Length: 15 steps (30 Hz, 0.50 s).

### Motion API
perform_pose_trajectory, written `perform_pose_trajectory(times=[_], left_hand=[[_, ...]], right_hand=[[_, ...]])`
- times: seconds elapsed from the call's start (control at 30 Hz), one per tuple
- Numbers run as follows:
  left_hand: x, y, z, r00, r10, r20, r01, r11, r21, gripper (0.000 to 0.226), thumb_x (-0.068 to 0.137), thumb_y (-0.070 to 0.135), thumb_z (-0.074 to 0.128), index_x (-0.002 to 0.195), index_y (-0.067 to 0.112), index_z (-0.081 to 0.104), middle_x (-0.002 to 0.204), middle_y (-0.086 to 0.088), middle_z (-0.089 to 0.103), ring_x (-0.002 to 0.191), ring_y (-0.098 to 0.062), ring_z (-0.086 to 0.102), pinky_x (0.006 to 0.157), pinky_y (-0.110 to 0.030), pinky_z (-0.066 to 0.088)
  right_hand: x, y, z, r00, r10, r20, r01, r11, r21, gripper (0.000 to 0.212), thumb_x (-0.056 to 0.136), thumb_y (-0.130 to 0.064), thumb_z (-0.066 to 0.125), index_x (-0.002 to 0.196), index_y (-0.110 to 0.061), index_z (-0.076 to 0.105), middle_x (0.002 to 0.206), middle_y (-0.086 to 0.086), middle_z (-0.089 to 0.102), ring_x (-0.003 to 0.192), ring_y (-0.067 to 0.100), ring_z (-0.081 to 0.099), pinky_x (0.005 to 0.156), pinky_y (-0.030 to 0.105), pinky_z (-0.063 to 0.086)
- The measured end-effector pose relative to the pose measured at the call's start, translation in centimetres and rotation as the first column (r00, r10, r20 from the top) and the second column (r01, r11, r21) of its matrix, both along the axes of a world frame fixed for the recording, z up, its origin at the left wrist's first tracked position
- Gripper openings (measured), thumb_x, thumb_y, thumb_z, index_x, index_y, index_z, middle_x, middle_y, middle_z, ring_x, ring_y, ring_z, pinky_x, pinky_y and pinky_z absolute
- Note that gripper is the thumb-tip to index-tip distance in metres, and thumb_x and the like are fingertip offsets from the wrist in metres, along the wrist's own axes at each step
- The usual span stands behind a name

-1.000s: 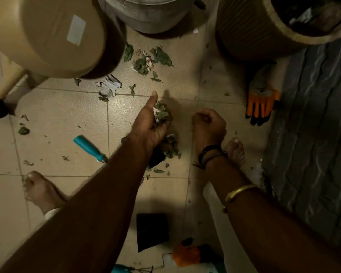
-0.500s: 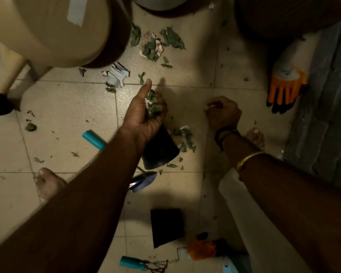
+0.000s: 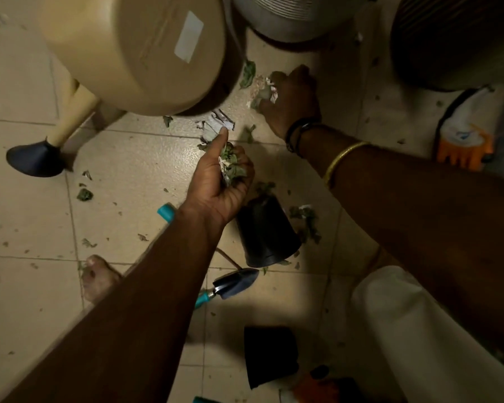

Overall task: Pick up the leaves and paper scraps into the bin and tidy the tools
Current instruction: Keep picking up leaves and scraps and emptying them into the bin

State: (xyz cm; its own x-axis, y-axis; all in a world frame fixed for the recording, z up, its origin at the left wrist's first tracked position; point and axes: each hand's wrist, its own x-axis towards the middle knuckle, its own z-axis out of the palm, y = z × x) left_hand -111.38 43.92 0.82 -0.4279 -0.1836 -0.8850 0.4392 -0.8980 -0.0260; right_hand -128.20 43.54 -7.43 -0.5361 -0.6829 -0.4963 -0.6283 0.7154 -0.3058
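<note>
Moved the right hand (image 3: 291,103) up from three o'clock to one o'clock and curled it round the heap of leaves and paper scraps (image 3: 262,90), kept the left hand (image 3: 216,184) at centre clutching its bunch (image 3: 232,167), binned nothing yet, left the trowel (image 3: 236,282) at six o'clock.

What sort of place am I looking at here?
Likely a patio or balcony corner used for potting plants, though it could be indoors. A big beige planter stands on the tile floor, a small black pot lies tipped near a trowel, and a gardening glove lies nearby.
</note>
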Motion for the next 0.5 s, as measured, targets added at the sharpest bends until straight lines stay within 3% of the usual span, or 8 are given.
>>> perform_pose_trajectory(times=[0.07, 0.13, 0.2, 0.27, 0.37, 0.5], left_hand=[[0.6, -0.1, 0.2, 1.0, 0.022, 0.005, -0.022, 1.0, 0.003, 0.033, 0.093, 0.024, 0.062, 0.063, 0.012, 0.056, 0.054, 0.003, 0.045, 0.043, -0.006, 0.044, 0.036, -0.017, 0.038], [1.3, -0.2, 0.1, 1.0, 0.028, -0.001, -0.028, 1.0, -0.006, 0.025, 0.09, 0.023, 0.065, 0.07, 0.014, 0.053, 0.055, 0.003, 0.043, 0.044, -0.005, 0.042, 0.037, -0.016, 0.037], [1.7, -0.2, -0.2, 1.0, 0.027, -0.005, -0.027, 0.999, -0.016, 0.023, 0.085, 0.023, 0.068, 0.071, 0.016, 0.052, 0.055, 0.004, 0.042, 0.046, -0.004, 0.041, 0.038, -0.015, 0.036], [2.2, -0.3, -0.6, 0.999, 0.04, -0.017, -0.04, 0.999, -0.016, 0.022, 0.082, 0.023, 0.069, 0.069, 0.015, 0.053, 0.056, 0.005, 0.041, 0.047, -0.004, 0.04, 0.039, -0.014, 0.035], [2.7, -0.3, -1.0, 0.998, 0.053, -0.035, -0.054, 0.998, -0.012, 0.021, 0.083, 0.022, 0.067, 0.071, 0.016, 0.051, 0.056, 0.006, 0.04, 0.046, -0.003, 0.039, 0.039, -0.013, 0.033], [3.5, -0.2, -0.9, 0.999, 0.039, -0.015, -0.039, 0.999, -0.023, 0.018, 0.094, 0.025, 0.06, 0.08, 0.016, 0.055, 0.057, 0.006, 0.044, 0.047, -0.002, 0.04, 0.041, -0.011, 0.033]], right_hand=[[1.1, 0.2, 0.0, 0.997, 0.075, 0.013, -0.074, 0.996, -0.044, 0.051, 0.088, -0.036, 0.065, 0.134, -0.018, 0.056, 0.135, 0.016, 0.044, 0.124, 0.037, 0.047, 0.1, 0.04, 0.048], [1.2, -0.5, 0.0, 0.998, 0.002, 0.057, 0.003, 0.996, -0.09, 0.061, 0.084, -0.039, 0.067, 0.14, -0.02, 0.05, 0.134, 0.015, 0.044, 0.122, 0.035, 0.049, 0.099, 0.038, 0.048], [1.2, -1.6, 0.1, 0.994, -0.034, 0.102, 0.043, 0.995, -0.086, 0.078, 0.079, -0.05, 0.07, 0.148, -0.027, 0.039, 0.141, 0.016, 0.038, 0.129, 0.036, 0.045, 0.103, 0.041, 0.046], [1.3, -2.5, 0.1, 0.996, 0.037, 0.083, -0.036, 0.999, -0.014, 0.089, 0.076, -0.06, 0.072, 0.151, -0.035, 0.032, 0.15, 0.015, 0.029, 0.138, 0.039, 0.034, 0.108, 0.044, 0.042], [2.3, -2.7, 0.3, 0.987, 0.156, 0.026, -0.156, 0.988, 0.006, 0.084, 0.074, -0.062, 0.075, 0.145, -0.03, 0.041, 0.146, 0.012, 0.032, 0.133, 0.038, 0.036, 0.107, 0.044, 0.043], [5.6, -0.3, 0.1, 0.978, 0.207, -0.033, -0.209, 0.977, -0.051, 0.078, 0.078, -0.069, 0.063, 0.136, -0.019, 0.052, 0.143, 0.012, 0.039, 0.129, 0.035, 0.041, 0.1, 0.042, 0.044]])
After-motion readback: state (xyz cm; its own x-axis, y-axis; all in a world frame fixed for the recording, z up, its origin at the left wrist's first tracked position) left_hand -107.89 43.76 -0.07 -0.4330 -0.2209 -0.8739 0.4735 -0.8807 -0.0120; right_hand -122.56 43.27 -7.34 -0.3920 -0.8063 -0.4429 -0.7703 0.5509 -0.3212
